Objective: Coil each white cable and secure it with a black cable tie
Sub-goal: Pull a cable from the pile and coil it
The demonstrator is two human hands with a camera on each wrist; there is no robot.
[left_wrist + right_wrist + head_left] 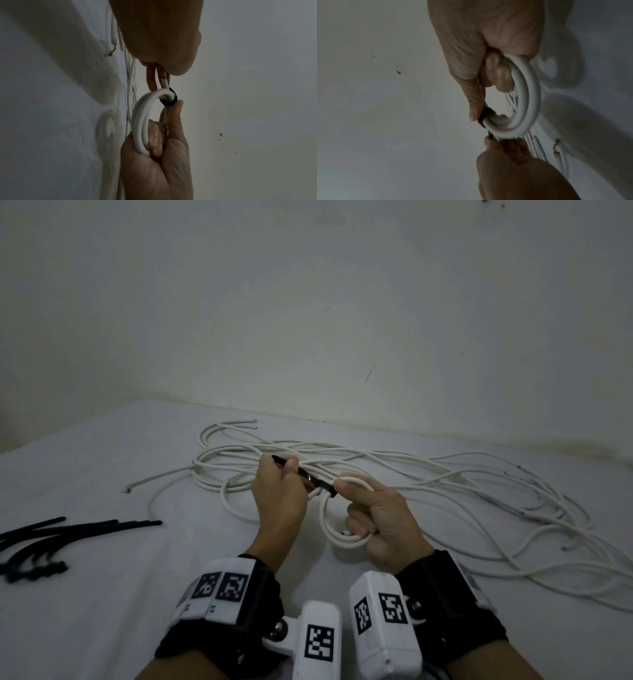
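**Tie cinching round the coil**

White cloth covers the table [102, 594], which meets a pale wall at its far edge; loose white cables [445, 484] sprawl from the middle toward the right edge, and spare black cable ties [51, 530] lie by the left edge. Near the front, the right hand [380, 518] grips a small coiled white cable [334, 525], fingers curled through the loop; the left hand [279, 491] pinches the tail of a black cable tie [320, 484] already looped round the coil. The pull looks nearly done; if the right fingers slacken, the turns could spring apart under the strap; a tail slipping from the pinch would likely leave the tie loose.
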